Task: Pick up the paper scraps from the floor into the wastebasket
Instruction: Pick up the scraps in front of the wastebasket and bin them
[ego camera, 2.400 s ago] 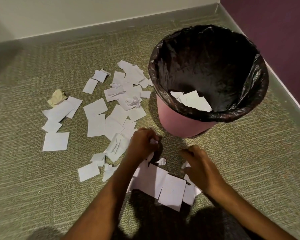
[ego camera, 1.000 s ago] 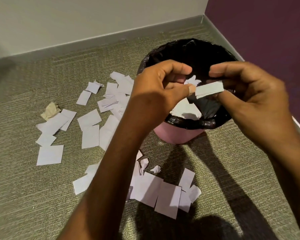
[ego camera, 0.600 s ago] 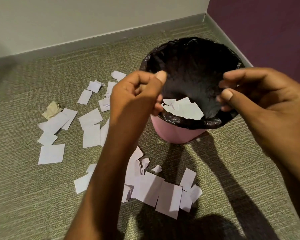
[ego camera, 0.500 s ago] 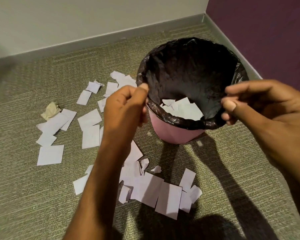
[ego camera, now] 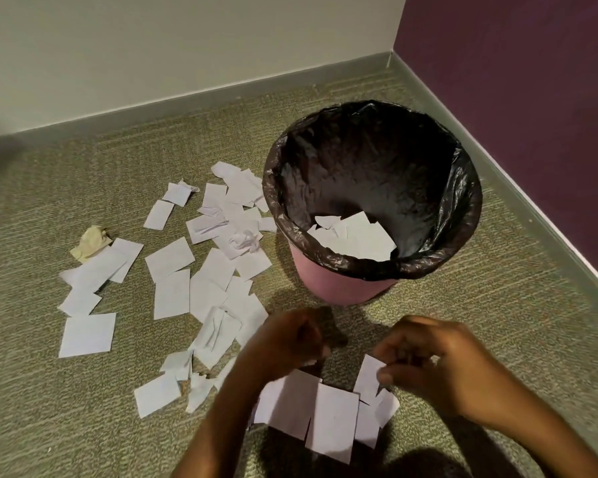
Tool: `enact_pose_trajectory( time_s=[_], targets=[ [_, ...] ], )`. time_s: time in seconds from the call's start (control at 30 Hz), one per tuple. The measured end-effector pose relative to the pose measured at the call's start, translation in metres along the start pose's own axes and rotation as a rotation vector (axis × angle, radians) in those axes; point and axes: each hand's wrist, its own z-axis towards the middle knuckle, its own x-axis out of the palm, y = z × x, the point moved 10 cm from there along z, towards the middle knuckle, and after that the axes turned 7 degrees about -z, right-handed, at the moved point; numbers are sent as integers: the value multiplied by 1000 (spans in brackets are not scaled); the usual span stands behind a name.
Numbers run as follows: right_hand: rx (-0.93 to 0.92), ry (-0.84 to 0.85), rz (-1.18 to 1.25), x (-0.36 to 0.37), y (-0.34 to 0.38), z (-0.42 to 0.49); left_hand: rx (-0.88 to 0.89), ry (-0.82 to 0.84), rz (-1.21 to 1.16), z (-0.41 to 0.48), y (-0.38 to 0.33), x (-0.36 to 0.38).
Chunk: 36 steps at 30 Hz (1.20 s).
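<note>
Paper scraps [ego camera: 171,294] beside wastebasket [ego camera: 342,288], right hand [ego camera: 439,360] fingers seemingly pinching one scrap [ego camera: 368,372], left hand [ego camera: 283,339] fingers curled, contents unclear

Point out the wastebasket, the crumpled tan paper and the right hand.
wastebasket [ego camera: 339,288]: head view, pink outer wall below the liner.
crumpled tan paper [ego camera: 90,243]: head view, its middle.
right hand [ego camera: 439,360]: head view, back of the hand.

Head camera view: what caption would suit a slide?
Low over the carpet, right hand pinches a paper scrap beside a pink wastebasket; left hand hovers nearby.
</note>
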Motion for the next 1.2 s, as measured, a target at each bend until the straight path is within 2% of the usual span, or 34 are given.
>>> enact_pose_trajectory(
  time_s=[0.1, 0.2, 0.33, 0.47, 0.67, 0.97, 1.1, 1.2],
  targets=[
    [70, 57, -83, 29, -43, 1, 34, -13, 207, 7, 17, 20],
    [126, 91, -62, 49, -71, -1, 76, -16, 281, 8, 23, 35],
    [132, 99, -97, 63, -92, -2, 119, -108, 267, 9, 24, 39],
    [79, 139, -256, 81, -100, -3, 117, -147, 225, 14, 30, 40],
    [-32, 40, -433, 95, -92, -5, 141, -202, 213, 13, 27, 36],
    [-30, -21, -427, 102, -97, -3, 131, -232, 177, 12, 28, 35],
    [-46, -22, -434, 106, -99, -4, 177, -172, 176, 12, 12, 36],
    [14, 35, -382, 114, -110, -1, 204, -25, 211, 11, -3, 47]
  ],
)
